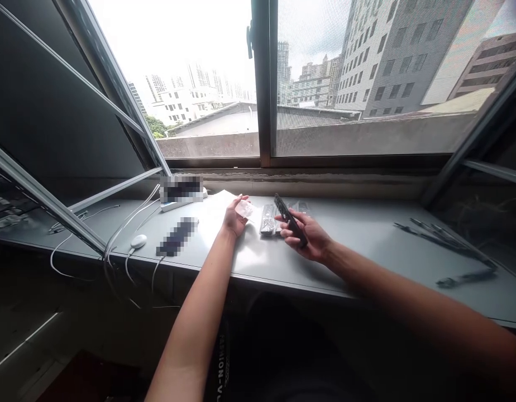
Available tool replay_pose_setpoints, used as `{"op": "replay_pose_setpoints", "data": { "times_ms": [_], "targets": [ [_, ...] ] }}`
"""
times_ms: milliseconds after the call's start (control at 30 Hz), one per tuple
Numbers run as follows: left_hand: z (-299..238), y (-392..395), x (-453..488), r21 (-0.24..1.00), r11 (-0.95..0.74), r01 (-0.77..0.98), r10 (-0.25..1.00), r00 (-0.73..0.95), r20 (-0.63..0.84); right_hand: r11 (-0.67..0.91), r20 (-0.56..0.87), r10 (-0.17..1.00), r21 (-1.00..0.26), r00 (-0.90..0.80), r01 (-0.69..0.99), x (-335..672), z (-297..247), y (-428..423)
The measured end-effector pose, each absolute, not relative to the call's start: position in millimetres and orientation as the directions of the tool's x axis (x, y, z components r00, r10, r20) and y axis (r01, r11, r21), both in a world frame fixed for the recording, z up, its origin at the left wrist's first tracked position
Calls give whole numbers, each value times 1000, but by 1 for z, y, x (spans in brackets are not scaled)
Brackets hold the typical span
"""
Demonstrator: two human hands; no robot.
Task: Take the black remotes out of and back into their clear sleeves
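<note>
My right hand [304, 234] is closed around a black remote control [286, 212], long and slim, tilted with its far end raised above the table. In my left hand [235, 218] is a crumpled, see-through plastic bag [245, 210], gripped between thumb and fingers. Between the hands, on the table, lie dark, long items in clear plastic wrapping [268, 220]; my right hand partly hides them. Another clear wrapper [303, 209] with something dark in it shows behind my right hand.
The grey table [367, 223] runs along a window. White paper [218, 204] lies left of my left hand. Farther left are a blurred-out phone-like object [177, 237], a white power strip [182, 202], a round white charger [138, 241] and cables. Dark straps [446, 240] lie right. Metal frames flank both sides.
</note>
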State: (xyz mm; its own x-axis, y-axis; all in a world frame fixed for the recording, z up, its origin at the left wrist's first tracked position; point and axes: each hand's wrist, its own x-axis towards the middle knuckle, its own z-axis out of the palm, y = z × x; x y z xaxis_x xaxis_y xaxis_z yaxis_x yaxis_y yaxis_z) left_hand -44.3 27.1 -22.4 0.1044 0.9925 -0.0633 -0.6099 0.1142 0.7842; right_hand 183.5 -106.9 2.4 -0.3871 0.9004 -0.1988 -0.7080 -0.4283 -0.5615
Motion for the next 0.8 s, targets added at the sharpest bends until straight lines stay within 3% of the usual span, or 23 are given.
{"op": "replay_pose_setpoints", "data": {
  "times_ms": [167, 333, 500, 600, 800],
  "targets": [
    [-21, 29, -43, 789, 109, -605, 992, 112, -50, -371, -218, 928, -631, -303, -681, 180, 5, -107],
    [-23, 29, -44, 795, 104, -597, 993, 110, -47, -434, -232, 900, -572, -370, -696, 185, 6, -107],
    [-25, 30, -46, 797, 96, -597, 994, 101, -45, -407, -174, 907, -600, -384, -688, 185, 3, -109],
    [-25, 31, -45, 792, 97, -602, 994, 106, -42, -382, -173, 915, -654, -363, -652, 183, 3, -112],
    [-23, 30, -44, 779, 96, -620, 995, 83, -57, -168, 11, 948, -833, -320, -528, 183, 2, -113]
  ]
}}
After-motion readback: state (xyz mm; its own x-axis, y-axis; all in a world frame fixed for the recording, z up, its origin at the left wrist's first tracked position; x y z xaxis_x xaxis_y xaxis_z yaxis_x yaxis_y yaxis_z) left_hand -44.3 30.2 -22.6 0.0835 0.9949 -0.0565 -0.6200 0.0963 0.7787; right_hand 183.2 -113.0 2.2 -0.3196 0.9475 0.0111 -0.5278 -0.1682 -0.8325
